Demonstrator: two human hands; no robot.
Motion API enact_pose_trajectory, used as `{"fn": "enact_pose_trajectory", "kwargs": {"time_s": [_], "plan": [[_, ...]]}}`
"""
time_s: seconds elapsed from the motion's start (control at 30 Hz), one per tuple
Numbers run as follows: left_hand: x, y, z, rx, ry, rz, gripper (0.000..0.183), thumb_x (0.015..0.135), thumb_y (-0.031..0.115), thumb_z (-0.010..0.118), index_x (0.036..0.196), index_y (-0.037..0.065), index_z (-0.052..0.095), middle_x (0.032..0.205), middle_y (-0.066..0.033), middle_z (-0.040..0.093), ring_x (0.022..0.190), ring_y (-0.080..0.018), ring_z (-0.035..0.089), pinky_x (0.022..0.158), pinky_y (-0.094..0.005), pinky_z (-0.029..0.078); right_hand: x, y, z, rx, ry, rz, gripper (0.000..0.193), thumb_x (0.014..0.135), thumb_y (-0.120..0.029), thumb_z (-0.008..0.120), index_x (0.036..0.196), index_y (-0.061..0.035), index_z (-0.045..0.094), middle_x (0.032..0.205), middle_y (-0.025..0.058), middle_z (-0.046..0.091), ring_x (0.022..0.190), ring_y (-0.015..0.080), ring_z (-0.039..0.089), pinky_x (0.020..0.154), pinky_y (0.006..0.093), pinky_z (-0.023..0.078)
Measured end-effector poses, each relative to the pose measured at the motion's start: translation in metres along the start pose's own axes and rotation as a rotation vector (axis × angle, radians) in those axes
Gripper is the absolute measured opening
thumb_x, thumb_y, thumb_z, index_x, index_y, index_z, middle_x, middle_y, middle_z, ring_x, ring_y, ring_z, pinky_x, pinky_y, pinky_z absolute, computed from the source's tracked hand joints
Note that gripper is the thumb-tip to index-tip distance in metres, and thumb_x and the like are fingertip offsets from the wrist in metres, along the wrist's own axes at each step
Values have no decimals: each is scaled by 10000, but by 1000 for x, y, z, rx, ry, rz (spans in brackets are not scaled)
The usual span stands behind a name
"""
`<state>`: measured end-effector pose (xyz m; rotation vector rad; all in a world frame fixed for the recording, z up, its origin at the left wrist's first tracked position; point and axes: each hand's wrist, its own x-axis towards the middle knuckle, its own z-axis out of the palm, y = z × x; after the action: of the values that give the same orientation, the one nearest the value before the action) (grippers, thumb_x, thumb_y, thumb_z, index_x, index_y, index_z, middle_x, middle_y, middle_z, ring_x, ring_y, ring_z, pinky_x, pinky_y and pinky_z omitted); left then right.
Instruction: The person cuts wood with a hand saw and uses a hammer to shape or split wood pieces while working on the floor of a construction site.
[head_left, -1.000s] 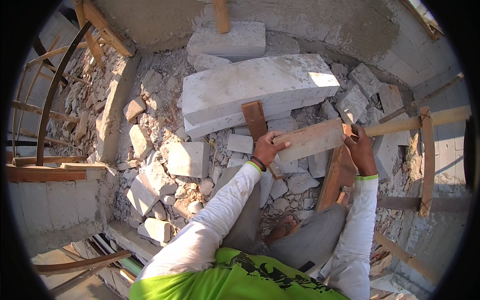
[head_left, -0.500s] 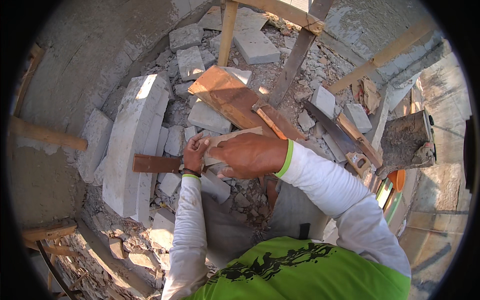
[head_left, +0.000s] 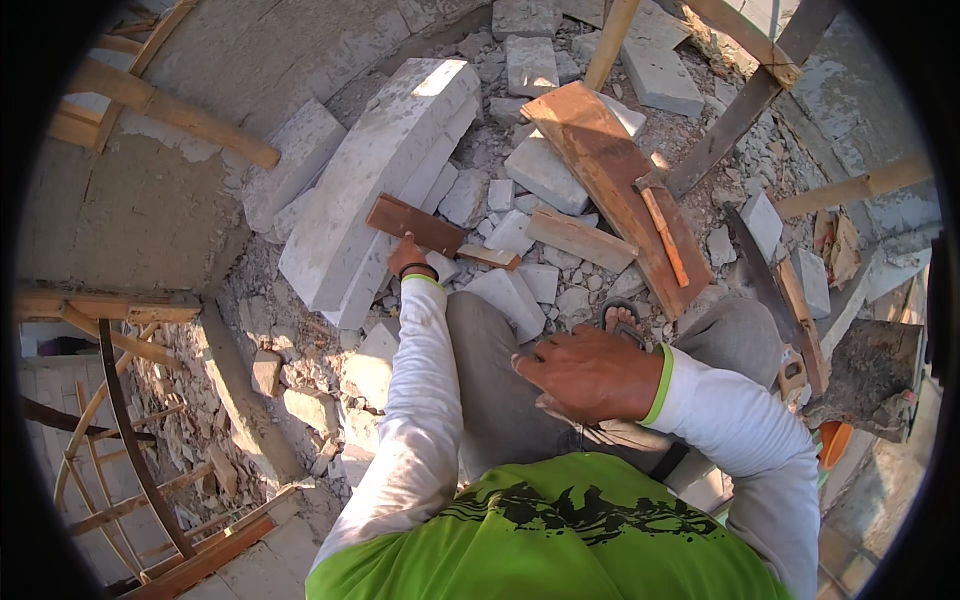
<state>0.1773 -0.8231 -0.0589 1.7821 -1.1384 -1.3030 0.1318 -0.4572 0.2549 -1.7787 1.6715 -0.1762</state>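
Note:
My left hand (head_left: 406,258) is at the lower edge of a short brown wooden board (head_left: 415,222). One digit lies over the board's face and the other fingers are mostly hidden; the hand looks closed on that edge. The board's left end overlaps a big pale concrete slab (head_left: 375,175). Close to its right end is a short light wood offcut (head_left: 488,257). Over my lap hangs my right hand (head_left: 590,375), empty, its fingers loosely apart. A pale wooden piece (head_left: 580,240) rests on the rubble ahead.
A long brown plank (head_left: 620,180) slants across the rubble with a hammer (head_left: 663,230) on it. To the right lie a handsaw (head_left: 765,265) and a narrow wood strip (head_left: 803,315). Wooden props (head_left: 745,115) stand at the back. Broken concrete blocks (head_left: 548,170) surround my legs.
Both hands have parted from the pale wooden piece, which now lies on the rubble. My right hand has drawn back over my lap. The view has shifted and turned left.

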Motion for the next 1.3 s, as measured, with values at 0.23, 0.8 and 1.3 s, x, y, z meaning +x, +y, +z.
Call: {"fn": "enact_pose_trajectory", "kwargs": {"time_s": [0.23, 0.8, 1.3], "plan": [[25, -27, -10, -26, -89, 285, 605, 687, 282, 881, 1104, -90, 651, 1062, -214, 700, 963, -308, 677, 871, -388, 517, 17, 10, -4, -109, 27, 28, 457, 864, -277, 668, 1208, 5, 561, 1022, 188, 651, 960, 344, 650, 844, 442, 494], [-85, 36, -31, -931, -829, -31, 487, 1005, 390, 493, 1319, 18, 503, 1016, -73, 588, 921, -225, 581, 798, -401, 503, 24, 25, -24, -32, 36, 12, 434, 836, -237, 691, 1177, -6, 557, 1016, 175, 646, 965, 339, 641, 840, 436, 487], [-104, 38, -33, -875, -1174, -355, 553, 1011, 436, 388, 1308, -25, 464, 697, -6, 449, 583, -144, 452, 524, -290, 418, 28, 14, -21, -181, 149, -139, 493, 873, -270, 667, 1254, 11, 529, 919, 138, 635, 868, 305, 643, 741, 412, 517]]}}
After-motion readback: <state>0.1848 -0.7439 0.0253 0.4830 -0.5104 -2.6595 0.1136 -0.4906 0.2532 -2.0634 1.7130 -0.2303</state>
